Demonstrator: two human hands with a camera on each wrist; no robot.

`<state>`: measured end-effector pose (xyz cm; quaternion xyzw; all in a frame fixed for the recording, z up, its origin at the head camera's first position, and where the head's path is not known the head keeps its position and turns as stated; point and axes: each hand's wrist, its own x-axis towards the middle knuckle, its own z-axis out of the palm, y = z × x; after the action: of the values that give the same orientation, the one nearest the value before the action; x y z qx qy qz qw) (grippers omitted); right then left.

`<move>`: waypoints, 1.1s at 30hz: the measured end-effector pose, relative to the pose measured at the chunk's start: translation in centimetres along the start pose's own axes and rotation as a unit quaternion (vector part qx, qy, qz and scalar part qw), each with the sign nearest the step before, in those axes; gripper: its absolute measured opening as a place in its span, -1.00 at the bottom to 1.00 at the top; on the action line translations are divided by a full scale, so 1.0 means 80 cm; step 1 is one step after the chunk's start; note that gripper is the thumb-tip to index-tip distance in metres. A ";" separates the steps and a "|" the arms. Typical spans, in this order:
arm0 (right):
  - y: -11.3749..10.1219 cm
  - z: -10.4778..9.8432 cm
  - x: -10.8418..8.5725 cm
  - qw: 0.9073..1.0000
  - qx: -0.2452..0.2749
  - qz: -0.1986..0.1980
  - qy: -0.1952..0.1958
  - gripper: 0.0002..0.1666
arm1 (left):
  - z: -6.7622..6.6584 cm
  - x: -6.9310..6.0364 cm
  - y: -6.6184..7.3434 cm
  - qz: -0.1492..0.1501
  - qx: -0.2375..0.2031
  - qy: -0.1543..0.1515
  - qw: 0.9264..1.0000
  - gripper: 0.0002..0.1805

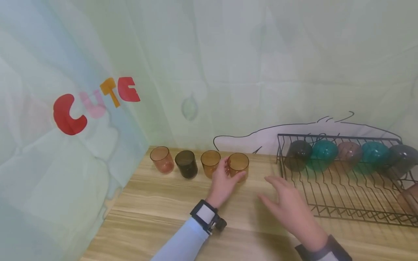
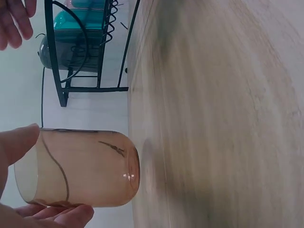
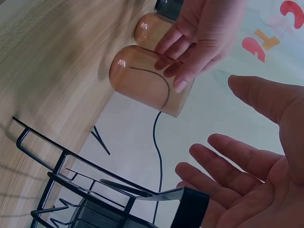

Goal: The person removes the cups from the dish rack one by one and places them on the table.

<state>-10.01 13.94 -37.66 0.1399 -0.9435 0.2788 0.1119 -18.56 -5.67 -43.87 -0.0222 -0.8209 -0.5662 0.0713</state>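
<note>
In the head view my left hand (image 1: 223, 183) holds the rightmost amber glass (image 1: 239, 167) of a row, upright on the wooden table. The left wrist view shows the thumb on one side of this glass (image 2: 90, 168) near its rim and fingers on the other. Just left of it stands a second amber glass (image 1: 210, 163), then a dark glass (image 1: 187, 165) and a pinkish glass (image 1: 162, 160). My right hand (image 1: 290, 206) hovers between the held glass and the rack, its fingers apart and holding nothing; the right wrist view shows the palm of that hand (image 3: 261, 180).
A black wire rack (image 1: 346, 212) stands at the right. Along its back lie several glasses, among them a dark one (image 1: 298, 156), a teal one (image 1: 324, 155) and a pinkish one (image 1: 349, 156). A printed cloth (image 1: 202, 72) hangs behind the table.
</note>
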 end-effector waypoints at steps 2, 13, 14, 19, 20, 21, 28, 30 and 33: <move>0.000 -0.001 -0.001 1.000 -0.003 0.000 0.000 -0.30 | 0.002 0.000 0.000 0.003 0.006 0.000 1.000 -0.12; 0.001 -0.001 -0.008 1.000 -0.007 0.001 -0.005 -0.31 | 0.008 -0.001 -0.003 0.017 0.046 0.004 0.999 -0.19; 0.001 -0.002 -0.008 1.000 -0.008 0.000 -0.004 -0.31 | 0.008 -0.001 -0.004 0.018 0.050 0.004 0.999 -0.18; 0.003 -0.003 -0.009 1.000 -0.008 -0.003 0.000 -0.30 | 0.009 0.001 -0.006 0.020 0.058 -0.002 0.998 -0.14; 0.003 -0.004 -0.009 1.000 -0.009 -0.004 0.000 -0.30 | 0.009 0.002 -0.006 0.020 0.059 -0.003 0.998 -0.14; 0.003 -0.005 -0.009 1.000 -0.008 -0.003 0.000 -0.29 | 0.010 0.002 -0.007 0.019 0.062 -0.005 0.998 -0.13; 0.007 -0.013 -0.009 1.000 -0.012 0.009 -0.001 -0.26 | 0.011 0.001 -0.007 0.012 0.076 -0.015 0.997 -0.09; 0.011 -0.019 -0.008 1.000 -0.017 0.006 0.008 -0.27 | 0.009 -0.001 -0.008 0.013 0.080 -0.018 0.997 -0.07; 0.017 -0.035 -0.006 0.999 -0.023 0.007 0.022 -0.28 | 0.001 -0.011 -0.007 0.016 0.089 -0.021 0.996 -0.02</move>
<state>-9.64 16.74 -36.17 0.1244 -0.9479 0.2611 0.1338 -17.80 -5.78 -44.54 -0.0401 -0.8691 -0.4887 0.0649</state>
